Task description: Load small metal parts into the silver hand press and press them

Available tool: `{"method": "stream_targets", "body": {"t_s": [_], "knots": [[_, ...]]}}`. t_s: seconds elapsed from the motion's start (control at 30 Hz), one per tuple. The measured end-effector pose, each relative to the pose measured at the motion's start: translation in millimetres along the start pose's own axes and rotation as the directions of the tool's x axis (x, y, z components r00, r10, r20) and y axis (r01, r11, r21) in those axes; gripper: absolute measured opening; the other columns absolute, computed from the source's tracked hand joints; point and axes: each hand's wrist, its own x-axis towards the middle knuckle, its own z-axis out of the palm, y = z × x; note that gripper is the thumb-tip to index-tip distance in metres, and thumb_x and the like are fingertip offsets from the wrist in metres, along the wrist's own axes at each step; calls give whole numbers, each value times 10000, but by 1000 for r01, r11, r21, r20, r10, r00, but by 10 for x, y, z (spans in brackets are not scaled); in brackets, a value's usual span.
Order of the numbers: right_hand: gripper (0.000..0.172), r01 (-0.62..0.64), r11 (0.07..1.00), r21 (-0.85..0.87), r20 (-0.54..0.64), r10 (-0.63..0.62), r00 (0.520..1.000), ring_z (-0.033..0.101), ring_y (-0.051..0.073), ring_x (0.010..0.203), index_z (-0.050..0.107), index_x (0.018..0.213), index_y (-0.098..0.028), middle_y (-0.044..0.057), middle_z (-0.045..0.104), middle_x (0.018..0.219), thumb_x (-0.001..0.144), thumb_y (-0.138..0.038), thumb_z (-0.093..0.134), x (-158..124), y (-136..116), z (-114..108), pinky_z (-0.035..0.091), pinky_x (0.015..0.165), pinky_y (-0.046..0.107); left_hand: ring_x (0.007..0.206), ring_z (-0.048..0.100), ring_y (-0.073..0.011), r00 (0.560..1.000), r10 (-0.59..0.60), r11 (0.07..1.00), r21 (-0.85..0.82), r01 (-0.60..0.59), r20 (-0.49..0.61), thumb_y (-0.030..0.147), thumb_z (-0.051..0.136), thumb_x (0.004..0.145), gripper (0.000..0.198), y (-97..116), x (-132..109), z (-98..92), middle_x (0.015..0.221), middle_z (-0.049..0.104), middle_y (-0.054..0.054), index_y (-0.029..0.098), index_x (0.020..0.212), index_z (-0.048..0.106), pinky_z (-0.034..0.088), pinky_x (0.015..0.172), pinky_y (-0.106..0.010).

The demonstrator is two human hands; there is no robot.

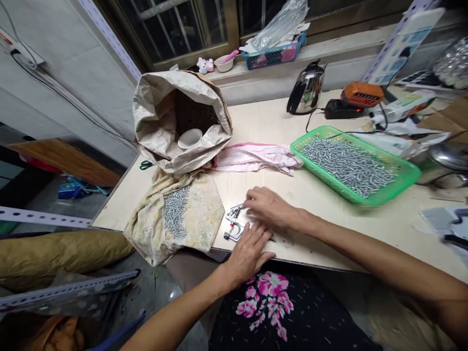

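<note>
A small silvery metal device (235, 231) with a curved, C-shaped part, a red spot and some dark small parts lies near the table's front edge. My left hand (247, 252) rests flat beside it, fingers stretched out and the fingertips by its right end. Just above, my right hand (266, 207) bends over the device's upper right side, its fingers curled together and slightly blurred; whatever they hold is hidden. To the left, a heap of small metal screws or pins (176, 212) lies on a patterned cloth (204, 207).
A green plastic basket (411, 174) holds many similar metal pieces (347, 165). Behind the cloth stands an open sack (153, 105) with a white bowl (190, 138) inside. A pink-and-white cloth (256, 158), a kettle (307, 87) and an orange battery on a charger (361, 93) sit farther back.
</note>
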Motion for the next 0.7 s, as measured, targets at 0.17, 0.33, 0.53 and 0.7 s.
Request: {"method": "stream_targets", "body": {"t_s": [0.17, 0.33, 0.53, 0.7], "knots": [[138, 314, 948, 50, 101, -318, 943, 427, 203, 959, 641, 885, -191, 75, 564, 1022, 930, -156, 515, 188, -479, 120, 353, 816, 343, 1032, 650, -251, 1000, 0, 1000, -9, 0, -24, 399, 496, 961, 354, 160, -96, -66, 1072, 690, -129, 139, 1179, 592, 544, 905, -399], [158, 311, 945, 98, 106, -321, 941, 472, 188, 918, 575, 880, -162, 73, 578, 975, 916, -69, 452, 359, -517, 343, 393, 823, 349, 829, 624, -159, 933, 287, 955, 140, -261, -217, 222, 536, 944, 159, 75, -380, -345, 873, 686, -58, 133, 1048, 618, 523, 838, -299], [195, 24, 952, 304, -290, 69, 955, 551, 182, 809, 553, 949, -188, 72, 610, 891, 985, -235, 367, 231, -271, -138, 462, 734, 331, 870, 543, -236, 832, -382, 728, 423, 540, -404, 209, 436, 966, 252, -1019, -527, -1106, 897, 640, -100, 184, 937, 686, 460, 756, -363], [321, -414, 910, 27, -545, 361, 757, 577, 230, 833, 580, 967, -267, 95, 611, 907, 974, -499, 360, -635, 501, -916, 450, 741, 399, 935, 498, -292, 781, -573, 591, 533, 605, -251, 215, 461, 942, 277, -1695, -511, -1368, 881, 625, -131, 169, 808, 699, 421, 778, -397]]}}
